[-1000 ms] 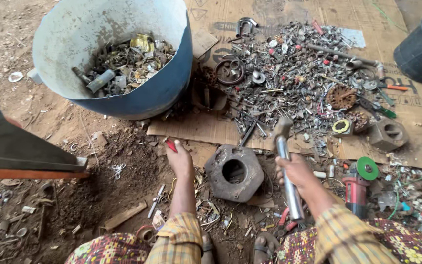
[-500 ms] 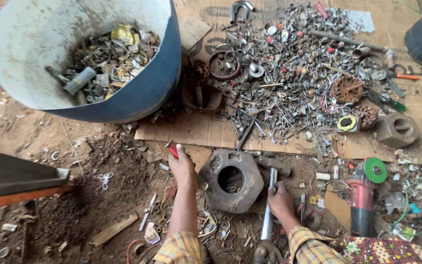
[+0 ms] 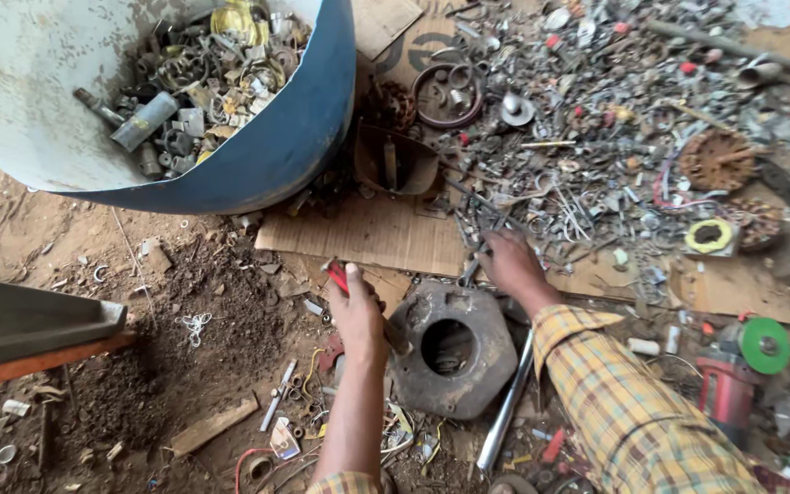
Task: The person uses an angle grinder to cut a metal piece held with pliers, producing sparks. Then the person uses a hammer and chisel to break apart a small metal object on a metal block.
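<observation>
My left hand (image 3: 360, 316) grips a red-handled tool (image 3: 336, 274) and rests against the left edge of a big rusty hexagonal nut (image 3: 454, 352) lying flat on the dirt. My right hand (image 3: 509, 265) reaches palm down past the nut into the near edge of a scrap metal pile (image 3: 596, 137). Its fingertips are buried among the small pieces. A steel-handled hammer (image 3: 505, 412) lies on the ground along the nut's right side, under my right forearm, and neither hand touches it.
A blue tub (image 3: 294, 137) half full of metal scrap stands at the upper left. Cardboard (image 3: 368, 233) lies under the pile. A red angle grinder with a green disc (image 3: 742, 366) sits at the right. A dark metal trough (image 3: 29, 320) juts in from the left.
My right hand has let go of the hammer, which now lies beside the nut, and has reached forward into the scrap pile. The left hand stays at the nut. The view has moved closer.
</observation>
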